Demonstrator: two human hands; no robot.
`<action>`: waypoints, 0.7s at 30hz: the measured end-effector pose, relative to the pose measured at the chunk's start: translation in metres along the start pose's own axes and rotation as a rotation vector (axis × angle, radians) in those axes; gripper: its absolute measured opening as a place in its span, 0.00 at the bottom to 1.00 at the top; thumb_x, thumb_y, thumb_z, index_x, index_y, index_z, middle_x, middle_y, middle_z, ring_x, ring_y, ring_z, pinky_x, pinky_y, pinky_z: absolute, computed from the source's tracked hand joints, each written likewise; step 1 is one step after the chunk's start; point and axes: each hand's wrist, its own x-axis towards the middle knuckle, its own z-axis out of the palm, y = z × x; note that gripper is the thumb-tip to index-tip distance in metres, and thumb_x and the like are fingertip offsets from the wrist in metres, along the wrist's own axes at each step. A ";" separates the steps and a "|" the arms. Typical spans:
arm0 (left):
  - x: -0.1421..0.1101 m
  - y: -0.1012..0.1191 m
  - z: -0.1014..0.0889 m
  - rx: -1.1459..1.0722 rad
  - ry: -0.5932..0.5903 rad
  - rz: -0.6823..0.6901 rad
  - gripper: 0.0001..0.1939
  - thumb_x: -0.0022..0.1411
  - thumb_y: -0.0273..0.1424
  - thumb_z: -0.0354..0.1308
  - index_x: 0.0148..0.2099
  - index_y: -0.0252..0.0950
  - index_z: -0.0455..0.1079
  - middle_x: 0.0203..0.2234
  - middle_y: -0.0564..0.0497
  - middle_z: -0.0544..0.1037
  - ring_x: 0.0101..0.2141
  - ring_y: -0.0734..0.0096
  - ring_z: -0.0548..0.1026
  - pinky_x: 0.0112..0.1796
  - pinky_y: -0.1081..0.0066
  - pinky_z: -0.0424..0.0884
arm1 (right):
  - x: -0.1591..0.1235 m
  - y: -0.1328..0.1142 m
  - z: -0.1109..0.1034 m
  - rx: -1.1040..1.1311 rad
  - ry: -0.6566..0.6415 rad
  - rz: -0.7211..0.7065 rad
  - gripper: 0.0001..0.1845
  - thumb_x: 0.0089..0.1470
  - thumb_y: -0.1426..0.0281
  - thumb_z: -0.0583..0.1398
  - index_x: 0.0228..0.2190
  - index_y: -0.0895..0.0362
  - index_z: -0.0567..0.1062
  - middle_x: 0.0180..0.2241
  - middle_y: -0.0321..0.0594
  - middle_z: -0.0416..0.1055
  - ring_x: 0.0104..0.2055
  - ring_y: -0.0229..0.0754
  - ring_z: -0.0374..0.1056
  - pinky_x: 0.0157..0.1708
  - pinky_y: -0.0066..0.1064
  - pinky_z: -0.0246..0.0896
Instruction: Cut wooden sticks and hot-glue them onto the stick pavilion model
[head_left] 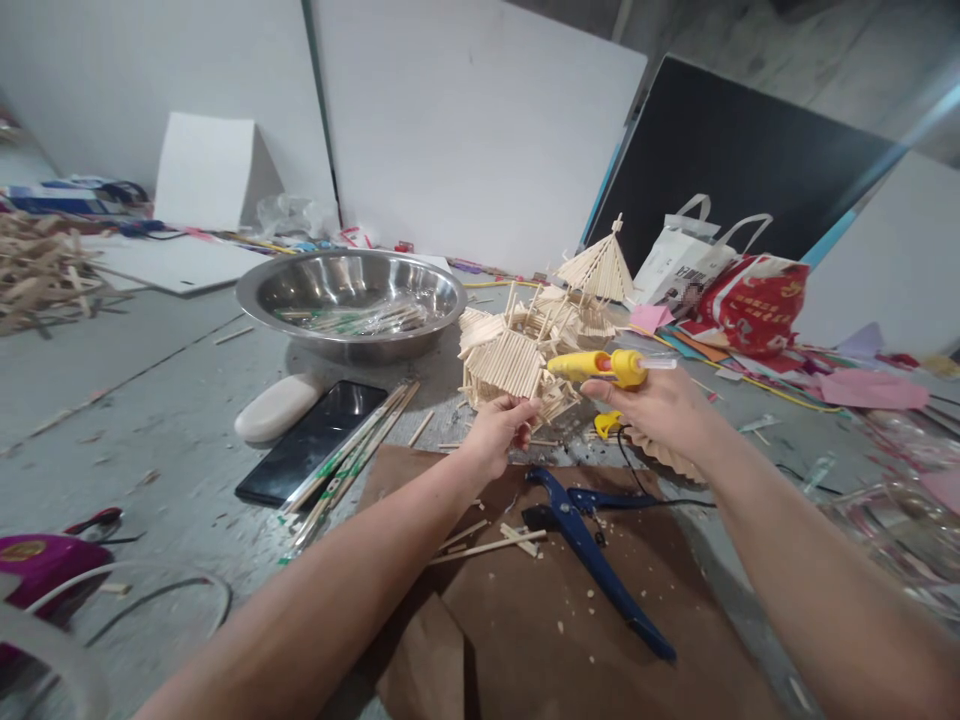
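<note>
My right hand (660, 405) is wrapped round a yellow hot glue gun (600, 367), with a clear glue stick (658, 361) poking out of its back end. The gun's nozzle points left, close to the slatted roof of a model house (504, 362) built from thin wooden sticks. At the front lower edge of that roof, my left hand (504, 432) is closed in a pinch; whatever lies between its fingertips is too small to make out. Behind stands the model's pointed roof tower (598, 265). Blue cutting pliers (592, 550) lie with handles spread below my hands.
Loose sticks (495, 546) and the pliers lie on a brown board (540, 620). To the left are a steel basin (352, 345) holding bagged sticks, a black phone (315, 440), a white case (277, 408) and stick bundles (352, 455). Bags (757, 300) stand back right.
</note>
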 end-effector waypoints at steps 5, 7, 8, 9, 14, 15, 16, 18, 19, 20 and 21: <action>0.000 -0.004 0.000 -0.038 -0.037 -0.038 0.13 0.40 0.33 0.61 0.24 0.34 0.60 0.15 0.58 0.66 0.11 0.85 0.60 0.13 0.80 0.55 | 0.000 -0.001 -0.005 0.024 0.003 0.026 0.10 0.40 0.59 0.59 0.25 0.51 0.72 0.20 0.34 0.69 0.23 0.40 0.63 0.22 0.31 0.54; 0.001 -0.005 0.000 -0.034 -0.037 -0.036 0.13 0.40 0.34 0.61 0.24 0.33 0.60 0.15 0.58 0.66 0.11 0.85 0.60 0.13 0.80 0.54 | 0.000 0.001 -0.005 0.027 0.003 0.029 0.10 0.40 0.59 0.59 0.25 0.51 0.73 0.21 0.35 0.69 0.24 0.40 0.64 0.22 0.31 0.55; 0.001 -0.005 0.000 -0.027 -0.035 -0.033 0.13 0.40 0.34 0.61 0.24 0.33 0.60 0.14 0.57 0.66 0.11 0.85 0.60 0.13 0.80 0.54 | 0.000 0.002 -0.004 0.025 0.005 0.031 0.11 0.40 0.59 0.59 0.26 0.51 0.73 0.21 0.35 0.70 0.24 0.40 0.64 0.22 0.31 0.55; 0.002 -0.004 0.000 -0.018 -0.034 -0.028 0.13 0.40 0.34 0.61 0.23 0.33 0.61 0.14 0.57 0.66 0.11 0.85 0.60 0.13 0.80 0.54 | 0.000 0.003 -0.004 0.022 0.005 0.032 0.11 0.40 0.58 0.59 0.26 0.51 0.73 0.22 0.35 0.70 0.24 0.40 0.64 0.22 0.31 0.55; 0.004 0.000 0.000 0.043 -0.030 -0.023 0.12 0.41 0.34 0.61 0.23 0.32 0.62 0.14 0.57 0.66 0.11 0.85 0.59 0.13 0.80 0.53 | 0.001 0.006 -0.001 -0.023 0.007 0.049 0.16 0.40 0.55 0.57 0.28 0.52 0.73 0.25 0.37 0.72 0.27 0.43 0.66 0.23 0.33 0.57; 0.005 0.001 0.000 0.053 -0.036 -0.029 0.12 0.41 0.34 0.61 0.23 0.32 0.62 0.14 0.57 0.66 0.11 0.85 0.59 0.12 0.80 0.53 | 0.001 0.006 -0.001 -0.030 0.001 0.048 0.17 0.40 0.54 0.57 0.28 0.52 0.73 0.25 0.37 0.72 0.27 0.43 0.66 0.23 0.33 0.57; 0.006 0.002 0.000 0.060 -0.040 -0.031 0.12 0.41 0.34 0.61 0.23 0.32 0.62 0.14 0.57 0.66 0.11 0.85 0.59 0.12 0.79 0.53 | 0.002 0.005 -0.002 -0.038 -0.009 0.047 0.17 0.40 0.54 0.56 0.28 0.52 0.73 0.25 0.37 0.72 0.27 0.43 0.66 0.23 0.33 0.57; 0.007 0.003 0.000 0.058 -0.041 -0.030 0.12 0.41 0.33 0.61 0.23 0.32 0.61 0.13 0.56 0.66 0.11 0.85 0.59 0.12 0.79 0.52 | 0.002 0.004 -0.002 -0.046 -0.031 0.041 0.18 0.41 0.53 0.56 0.29 0.52 0.73 0.25 0.37 0.72 0.27 0.43 0.67 0.24 0.33 0.58; 0.007 0.003 0.000 0.054 -0.037 -0.028 0.12 0.41 0.33 0.61 0.23 0.32 0.61 0.13 0.56 0.66 0.11 0.85 0.59 0.12 0.79 0.52 | 0.003 0.003 -0.003 -0.047 -0.040 0.039 0.19 0.41 0.53 0.56 0.30 0.53 0.73 0.26 0.38 0.72 0.28 0.44 0.67 0.24 0.33 0.58; 0.007 0.004 0.000 0.051 -0.032 -0.028 0.13 0.41 0.33 0.61 0.22 0.32 0.61 0.13 0.57 0.66 0.11 0.85 0.59 0.12 0.79 0.52 | 0.003 0.002 -0.003 -0.045 -0.046 0.038 0.19 0.41 0.53 0.55 0.30 0.53 0.73 0.27 0.38 0.72 0.29 0.44 0.67 0.25 0.33 0.59; 0.007 0.004 -0.001 0.048 -0.030 -0.030 0.13 0.41 0.33 0.61 0.22 0.32 0.60 0.13 0.57 0.66 0.11 0.85 0.59 0.12 0.79 0.52 | 0.004 0.001 -0.003 -0.040 -0.049 0.037 0.20 0.41 0.53 0.55 0.31 0.53 0.73 0.27 0.38 0.73 0.29 0.44 0.67 0.25 0.33 0.59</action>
